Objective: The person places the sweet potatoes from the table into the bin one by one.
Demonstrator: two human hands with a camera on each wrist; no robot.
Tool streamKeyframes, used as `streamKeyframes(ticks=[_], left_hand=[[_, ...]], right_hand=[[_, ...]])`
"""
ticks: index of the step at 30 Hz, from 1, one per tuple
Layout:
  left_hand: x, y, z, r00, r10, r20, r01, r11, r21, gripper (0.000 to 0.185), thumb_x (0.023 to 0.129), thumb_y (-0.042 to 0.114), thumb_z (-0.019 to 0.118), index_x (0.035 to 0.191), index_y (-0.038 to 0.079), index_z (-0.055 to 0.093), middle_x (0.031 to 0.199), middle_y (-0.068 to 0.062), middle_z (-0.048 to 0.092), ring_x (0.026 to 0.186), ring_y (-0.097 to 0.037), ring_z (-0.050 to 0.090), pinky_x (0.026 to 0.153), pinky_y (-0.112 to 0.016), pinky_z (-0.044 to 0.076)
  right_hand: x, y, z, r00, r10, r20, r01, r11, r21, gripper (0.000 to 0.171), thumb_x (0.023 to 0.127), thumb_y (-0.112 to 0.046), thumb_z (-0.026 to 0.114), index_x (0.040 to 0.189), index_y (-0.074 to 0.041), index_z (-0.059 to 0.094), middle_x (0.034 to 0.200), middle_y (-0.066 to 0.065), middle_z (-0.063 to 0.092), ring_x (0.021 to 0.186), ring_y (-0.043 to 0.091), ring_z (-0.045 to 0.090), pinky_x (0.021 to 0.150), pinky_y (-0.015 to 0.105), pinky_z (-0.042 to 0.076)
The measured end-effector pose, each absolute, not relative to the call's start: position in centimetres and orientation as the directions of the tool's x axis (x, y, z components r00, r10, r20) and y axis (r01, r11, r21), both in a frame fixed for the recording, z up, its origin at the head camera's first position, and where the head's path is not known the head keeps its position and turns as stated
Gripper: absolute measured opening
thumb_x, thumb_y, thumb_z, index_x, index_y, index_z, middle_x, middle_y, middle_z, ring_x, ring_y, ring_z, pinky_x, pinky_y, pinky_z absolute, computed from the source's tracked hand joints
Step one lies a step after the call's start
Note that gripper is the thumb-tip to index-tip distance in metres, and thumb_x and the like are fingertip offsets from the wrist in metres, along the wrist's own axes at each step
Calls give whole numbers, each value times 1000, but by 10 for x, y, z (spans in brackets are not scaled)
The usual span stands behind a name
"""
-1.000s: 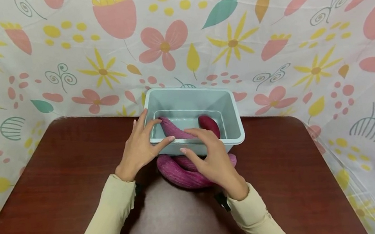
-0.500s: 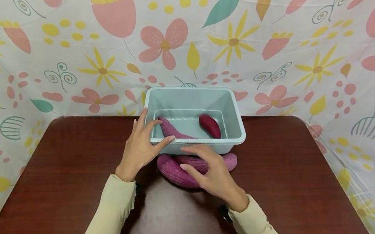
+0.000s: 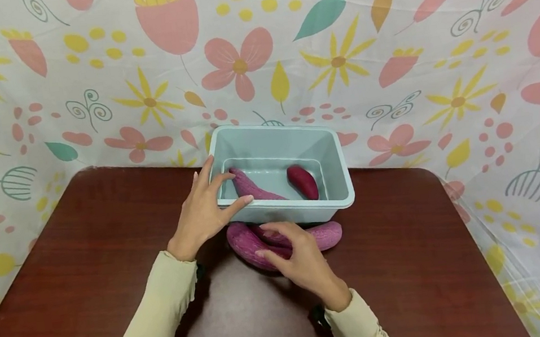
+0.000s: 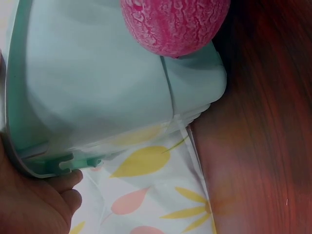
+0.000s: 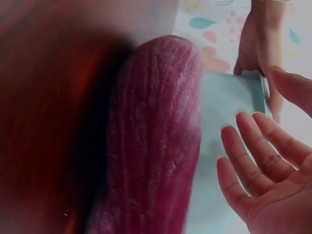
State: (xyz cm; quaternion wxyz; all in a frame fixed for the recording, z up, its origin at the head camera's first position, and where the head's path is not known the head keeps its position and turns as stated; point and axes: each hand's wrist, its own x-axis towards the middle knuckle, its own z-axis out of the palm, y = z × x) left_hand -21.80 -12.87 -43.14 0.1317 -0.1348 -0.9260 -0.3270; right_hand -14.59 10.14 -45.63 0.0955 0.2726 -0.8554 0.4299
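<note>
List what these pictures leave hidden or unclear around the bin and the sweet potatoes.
- Head view: the right hand covers the sweet potatoes on the table; their count is unclear.
- Head view: the bin near wall hides part of its floor.
- Right wrist view: a blurred sweet potato fills the frame.

You are looking at four purple sweet potatoes: two (image 3: 254, 189) (image 3: 303, 182) are lying in the one pale blue bin (image 3: 335, 155), and two (image 3: 245, 244) (image 3: 323, 234) are lying on the one brown table (image 3: 82, 256) in front.
</note>
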Motion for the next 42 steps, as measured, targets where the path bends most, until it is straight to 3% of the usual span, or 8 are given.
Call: streamKeyframes(ticks=[8,15,26,31,42], left_hand=[[-219,-129,-432,-926,167,339,343,750,566,64,86,67,67,128,19,64,169,-10,19,156,-35,24,122,-57,32],[-218,-129,-432,-927,161,338,336,755,562,64,86,66,68,128,19,64,169,-11,20,155,-40,26,113,-60,42],[-218,-129,-432,-928,164,336,338,751,567,63,86,66,68,128,19,64,169,-10,19,155,-39,25,113,-60,43],[-217,-129,-434,-932,163,324,329,752,571,63,86,67,67,129,21,64,170,-10,18,154,-44,22,103,-61,51],[-217,-130,-433,-924,164,344,344,748,567,61,86,64,69,128,20,65,169,-10,19,155,-40,24,110,-60,46]], right_hand=[[-143,101,-467,-856,-384,346,-512,541,-667,52,80,-26,87,126,-8,67,118,7,73,113,18,68,98,40,57],[-142,101,-473,-867,-384,318,-495,594,-634,51,80,-27,87,124,-8,68,118,6,74,113,18,69,99,39,56],[-137,98,-474,-901,-382,204,-418,644,-641,52,79,-21,87,125,-9,68,124,7,72,119,24,67,103,43,54],[-135,97,-478,-908,-386,161,-392,652,-649,56,78,-19,88,128,-8,65,126,7,70,120,24,66,103,43,54],[-135,94,-479,-913,-393,105,-365,677,-639,64,75,-22,90,132,-8,63,127,6,70,118,22,67,100,43,55]])
